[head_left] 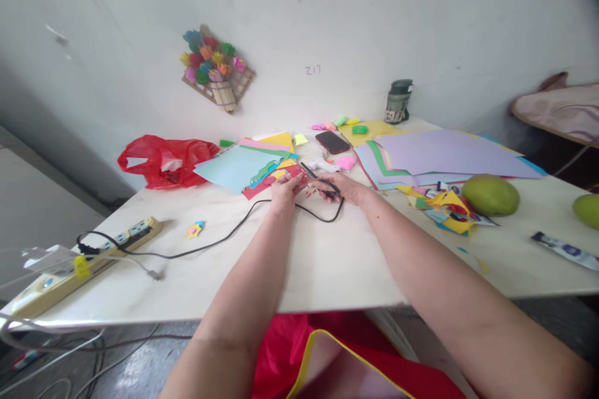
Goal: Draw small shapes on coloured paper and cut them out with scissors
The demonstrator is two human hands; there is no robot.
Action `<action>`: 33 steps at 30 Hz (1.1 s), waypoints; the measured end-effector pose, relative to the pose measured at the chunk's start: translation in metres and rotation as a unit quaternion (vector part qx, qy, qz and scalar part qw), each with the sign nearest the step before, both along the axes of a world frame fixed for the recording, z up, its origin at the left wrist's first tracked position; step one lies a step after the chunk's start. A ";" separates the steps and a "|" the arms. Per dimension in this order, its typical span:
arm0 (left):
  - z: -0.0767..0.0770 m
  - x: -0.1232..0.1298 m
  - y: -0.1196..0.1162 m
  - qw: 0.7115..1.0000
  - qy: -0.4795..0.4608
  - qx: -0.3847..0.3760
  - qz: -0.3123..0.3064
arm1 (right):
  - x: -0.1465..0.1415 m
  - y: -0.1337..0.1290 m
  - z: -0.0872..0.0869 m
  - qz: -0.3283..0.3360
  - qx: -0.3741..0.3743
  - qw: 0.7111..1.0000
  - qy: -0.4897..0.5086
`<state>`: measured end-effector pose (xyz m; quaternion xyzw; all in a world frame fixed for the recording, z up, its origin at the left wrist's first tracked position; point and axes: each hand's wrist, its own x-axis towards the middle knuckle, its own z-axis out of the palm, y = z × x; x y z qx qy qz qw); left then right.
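My left hand [286,190] pinches a piece of red paper [256,191] at the middle of the table. My right hand [337,188] is closed round black scissors [307,169], their blades pointing up and left beside the red paper. Several colored paper cutouts [266,173] lie just left of my left hand, over a light blue sheet [229,168]. Behind my right hand are a white tool [322,165], partly hidden, and a pink item [346,163]. A black phone [332,142] lies farther back.
A black cable [224,238] runs from a power strip [88,277] to near my hands. Red plastic bag [187,153] stands at the left. Colored sheets [449,153], paper scraps [449,209], a green mango [490,194] and a tube [566,249] lie at the right.
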<state>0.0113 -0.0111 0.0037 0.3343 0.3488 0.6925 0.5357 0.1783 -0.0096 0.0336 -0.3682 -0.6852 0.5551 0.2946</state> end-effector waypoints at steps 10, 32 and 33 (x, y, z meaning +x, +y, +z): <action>0.001 0.000 0.001 1.000 -0.002 -0.018 0.006 | 0.001 -0.001 0.002 0.000 -0.010 1.000 0.007; 0.004 0.002 -0.001 1.000 -0.012 -0.009 0.004 | 0.000 0.001 -0.001 -0.003 -0.003 1.000 -0.007; 0.004 0.002 -0.001 1.000 -0.012 -0.008 0.004 | 0.000 0.001 -0.001 -0.004 -0.002 1.000 -0.009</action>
